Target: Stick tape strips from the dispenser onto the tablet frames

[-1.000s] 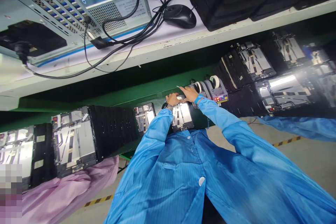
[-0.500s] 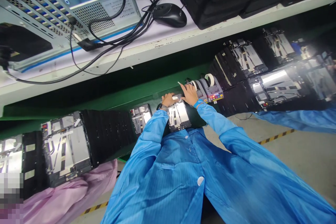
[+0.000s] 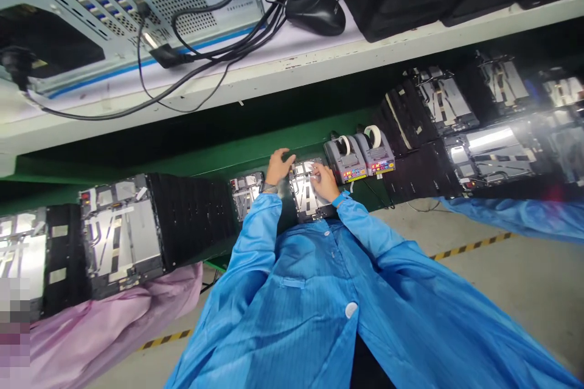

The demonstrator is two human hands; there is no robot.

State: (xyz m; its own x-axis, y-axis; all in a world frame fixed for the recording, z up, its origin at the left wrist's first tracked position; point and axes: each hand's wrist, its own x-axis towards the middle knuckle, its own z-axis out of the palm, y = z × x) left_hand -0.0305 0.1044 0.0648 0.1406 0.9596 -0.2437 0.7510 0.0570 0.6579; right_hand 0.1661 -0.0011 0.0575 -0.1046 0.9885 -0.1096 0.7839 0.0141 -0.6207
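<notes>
A flat electronic assembly with silver plates and dark tape strips lies in front of me at the bench's front edge. My left hand is at its upper left corner, fingers apart and thumb stretched toward the edge, with nothing in it. Over the upper right part of the assembly, my right hand has its fingertips bent together against the plates. Anything between those fingertips is too small to make out. Just right of the hand stand two grey tape dispensers, a nearer one and a farther one, each with a white roll.
A similar assembly lies to the left, and a larger one beyond a black stack. More assemblies are at right. Overhead, a shelf edge carries a computer case, cables and a mouse. Co-workers' sleeves show on both sides.
My right hand has come down from beside the tape dispensers onto the assembly. My left hand has shifted left, off the assembly's top edge to its corner. The camera view has moved slightly.
</notes>
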